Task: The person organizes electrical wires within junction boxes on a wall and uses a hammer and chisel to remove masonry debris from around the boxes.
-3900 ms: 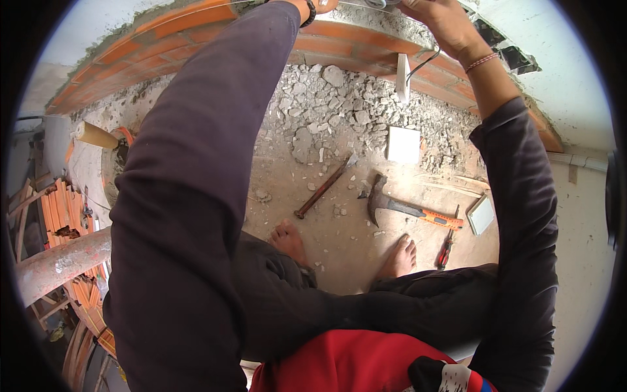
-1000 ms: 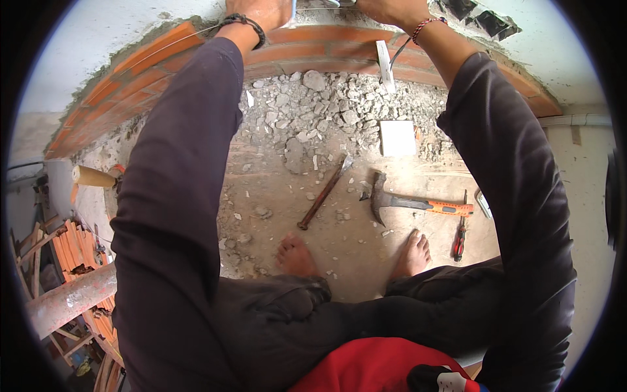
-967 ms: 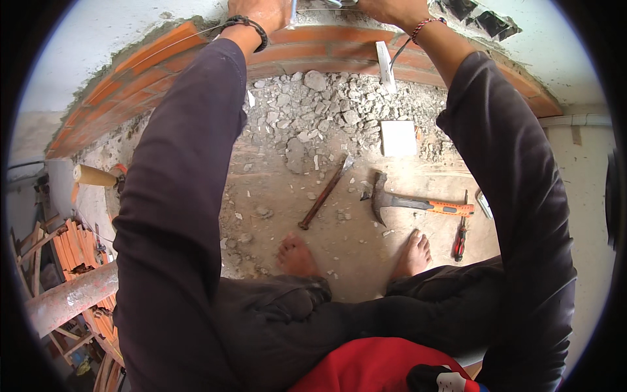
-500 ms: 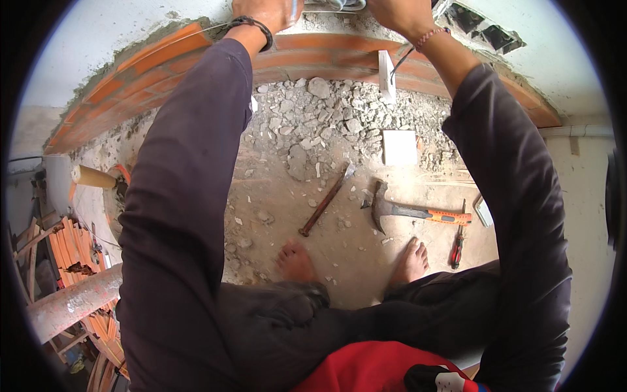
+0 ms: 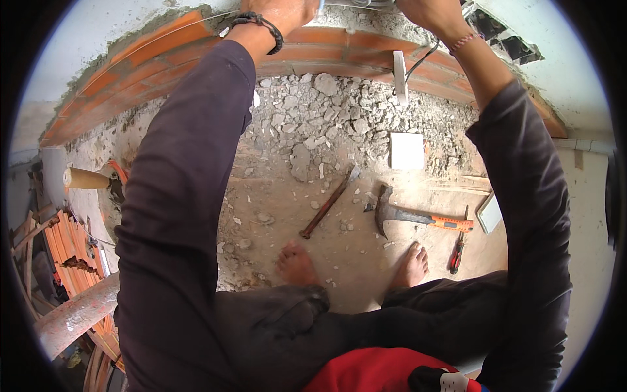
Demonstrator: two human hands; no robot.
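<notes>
The left hand and right hand flanked a pale-grey, cable-like bundle above orange brickwork; whether their cropped fingers gripped it was unclear. The orange-handled, dark-headed claw hammer lay floorward, presumably leaving both hands available.

wide fisheye on head, facing down at floor

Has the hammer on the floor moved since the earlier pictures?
No. The hammer keeps its place relative to the white square plate and the chisel; the camera view itself has shifted slightly.
</notes>
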